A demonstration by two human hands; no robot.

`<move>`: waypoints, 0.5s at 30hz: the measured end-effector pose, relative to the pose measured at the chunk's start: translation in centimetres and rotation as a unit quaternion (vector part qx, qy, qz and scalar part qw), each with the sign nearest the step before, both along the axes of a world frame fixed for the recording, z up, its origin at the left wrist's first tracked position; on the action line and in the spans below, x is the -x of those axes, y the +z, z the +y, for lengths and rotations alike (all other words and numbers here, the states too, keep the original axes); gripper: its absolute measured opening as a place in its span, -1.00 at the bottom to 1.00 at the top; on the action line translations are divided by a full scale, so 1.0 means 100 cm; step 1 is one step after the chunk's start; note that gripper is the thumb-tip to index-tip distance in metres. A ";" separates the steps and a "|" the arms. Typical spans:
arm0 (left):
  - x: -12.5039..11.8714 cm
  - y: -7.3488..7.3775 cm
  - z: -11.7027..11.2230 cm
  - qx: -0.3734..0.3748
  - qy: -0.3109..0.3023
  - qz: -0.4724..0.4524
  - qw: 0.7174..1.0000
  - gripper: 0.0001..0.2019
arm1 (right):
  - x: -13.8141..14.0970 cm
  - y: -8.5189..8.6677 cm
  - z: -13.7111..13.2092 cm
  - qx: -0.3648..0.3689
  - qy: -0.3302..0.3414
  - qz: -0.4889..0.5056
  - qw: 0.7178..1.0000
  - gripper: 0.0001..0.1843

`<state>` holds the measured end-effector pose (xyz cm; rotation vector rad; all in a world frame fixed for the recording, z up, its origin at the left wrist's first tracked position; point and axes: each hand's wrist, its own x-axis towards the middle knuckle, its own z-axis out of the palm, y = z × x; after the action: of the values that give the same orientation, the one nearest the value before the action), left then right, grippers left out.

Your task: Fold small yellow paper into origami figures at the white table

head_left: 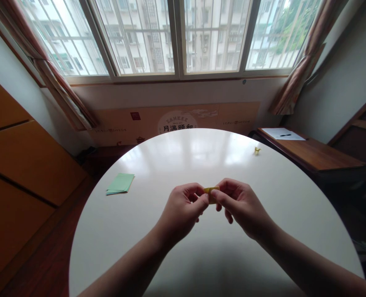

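1. Left hand (185, 204) and right hand (240, 202) both gripping one small yellow folded paper (213, 197), thumbs on the near face; fingers behind it partly hidden.
2. Yellow folded paper sits between the fingertips, held up over the middle of the bench (158, 255); exact gap to the surface can't be told.
3. Handling (judged): very light, thin. Folded layers probably stiffer than a single sheet, but easy to crush, crease wrongly or tear. Not likely slippery in dry fingers.
4. Best hold: thumb and fingertip pinch at the left and right edges, light pressure, middle left free. Current grip roughly matches; right thumb overlaps the face a bit.
5. Direction: upper edge runs side to side, hand to hand, nearly level. Broad face toward the wearer. Fingers cover both ends, so long axis can't be confirmed; no obvious tip visible.
6. Farther out, same bench: stack of green paper sheets (121, 182) on the left, slightly fanned; tiny yellow paper figure (257, 151) near the far right edge. Both well apart from the hands.
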<state>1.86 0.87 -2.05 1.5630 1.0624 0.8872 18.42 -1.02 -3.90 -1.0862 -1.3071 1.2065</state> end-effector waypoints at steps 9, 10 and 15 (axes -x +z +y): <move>-0.001 -0.001 0.000 0.026 -0.044 0.009 0.999 -0.82 | 0.000 -0.003 0.001 0.000 -0.008 0.037 0.999 -0.78; -0.002 -0.001 0.001 0.043 -0.045 -0.001 0.998 -0.84 | 0.001 -0.003 0.000 -0.008 -0.010 0.035 0.999 -0.80; -0.002 0.001 0.001 0.103 -0.042 -0.041 0.993 -0.87 | 0.004 -0.002 -0.003 -0.030 -0.022 0.044 0.998 -0.82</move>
<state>2.10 0.98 -1.95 1.3780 0.9893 0.7534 18.03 -1.35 -4.05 -1.0023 -1.2385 1.1620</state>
